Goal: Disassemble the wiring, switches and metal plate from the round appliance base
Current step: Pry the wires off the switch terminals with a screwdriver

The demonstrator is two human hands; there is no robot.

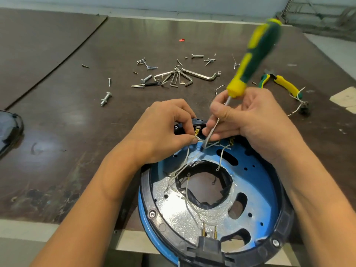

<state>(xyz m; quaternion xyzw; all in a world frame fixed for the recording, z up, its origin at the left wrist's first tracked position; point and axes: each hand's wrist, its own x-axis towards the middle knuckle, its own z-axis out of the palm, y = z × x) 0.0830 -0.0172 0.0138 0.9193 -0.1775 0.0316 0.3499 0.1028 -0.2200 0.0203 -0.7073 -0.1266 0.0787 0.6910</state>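
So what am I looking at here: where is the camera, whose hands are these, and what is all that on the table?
There is no robot here. A person works bare-handed, and the one picture comes from a camera worn on their head, looking down. On the brown table lies a round appliance base with a silvery metal plate inside and thin white wires looping over it. The left hand pinches one of them at the far edge. The right hand holds a screwdriver with a green and yellow handle, tip down among the wires. Farther back lie hex keys, loose screws and bolts, and pliers.
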